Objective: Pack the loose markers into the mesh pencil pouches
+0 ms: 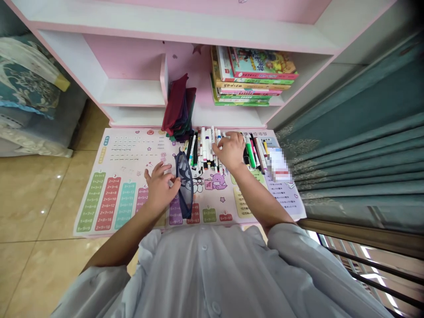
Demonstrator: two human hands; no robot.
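My left hand (160, 187) lies on a printed multiplication desk mat (122, 198), its fingers spread and its thumb against a dark blue mesh pouch (184, 187). The pouch stands tilted on its edge, and I cannot tell whether the hand grips it. My right hand (230, 151) rests curled over a dense row of felt-tip markers (207, 150). Its fingers hide some of the markers, and I cannot tell whether one is held.
A pink-and-white shelf unit (132, 92) stands beyond the mat, holding a stack of children's books (253, 77) and dark red fabric pouches (179, 108). A blurred white patch (278, 164) lies at the mat's right. A teal curtain (357, 150) hangs right, with tiled floor (33, 207) left.
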